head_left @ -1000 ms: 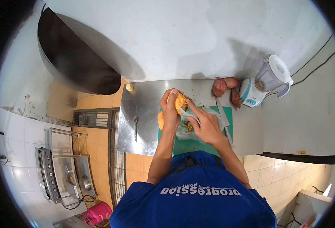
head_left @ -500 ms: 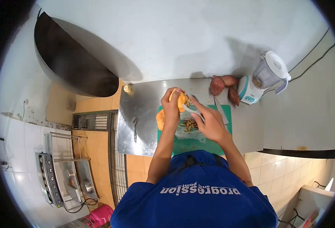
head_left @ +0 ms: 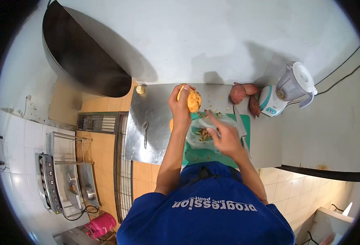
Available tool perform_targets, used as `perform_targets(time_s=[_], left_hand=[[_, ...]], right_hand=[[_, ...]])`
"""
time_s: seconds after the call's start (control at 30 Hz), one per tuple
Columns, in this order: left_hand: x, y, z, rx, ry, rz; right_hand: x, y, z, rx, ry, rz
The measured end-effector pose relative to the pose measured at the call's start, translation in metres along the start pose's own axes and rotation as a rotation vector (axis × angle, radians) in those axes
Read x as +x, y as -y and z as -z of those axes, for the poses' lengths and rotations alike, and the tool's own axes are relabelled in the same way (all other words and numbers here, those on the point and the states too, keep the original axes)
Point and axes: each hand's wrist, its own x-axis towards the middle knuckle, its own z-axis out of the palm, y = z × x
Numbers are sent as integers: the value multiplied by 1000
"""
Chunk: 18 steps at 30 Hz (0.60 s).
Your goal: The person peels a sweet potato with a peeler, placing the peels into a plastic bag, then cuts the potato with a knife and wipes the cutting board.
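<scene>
My left hand (head_left: 180,104) is wrapped round a peeled, yellow-orange sweet potato (head_left: 194,102) with dark spots, lifted above the far left edge of the green cutting board (head_left: 194,157). Over the board, my right hand (head_left: 225,136) is partly curled and smeared by motion; a curved white tool seen in it earlier is now only a pale blur. Below it, a clear plastic bag (head_left: 192,141) lies on the board with brown peelings (head_left: 204,134) on it. Behind my left wrist, a second peeled sweet potato (head_left: 171,125) is mostly hidden.
A large knife (head_left: 240,122) lies along the board's right side. Red-skinned sweet potatoes (head_left: 238,94) sit by the wall beside a blender (head_left: 288,87). On the steel table (head_left: 155,122) are a spoon (head_left: 145,132) and a small yellowish piece (head_left: 140,89). A wok (head_left: 86,53) hangs at left.
My right hand has drawn away from the sweet potato, down over the bag. My left hand has shifted slightly up and left with the sweet potato, turning its spotted side into view.
</scene>
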Motion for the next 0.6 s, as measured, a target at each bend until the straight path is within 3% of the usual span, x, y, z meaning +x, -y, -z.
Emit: perform_targets(time_s=[0.13, 0.3, 0.5, 0.6], left_hand=[[-6, 5, 0, 25, 14, 101], [-12, 13, -4, 67, 46, 86], [-16, 13, -2, 116, 60, 73], [-16, 17, -1, 120, 61, 74]], right_hand=[[10, 14, 24, 76, -117, 97], [16, 11, 15, 32, -126, 192], [12, 16, 22, 14, -7, 79], [10, 8, 14, 1, -68, 126]])
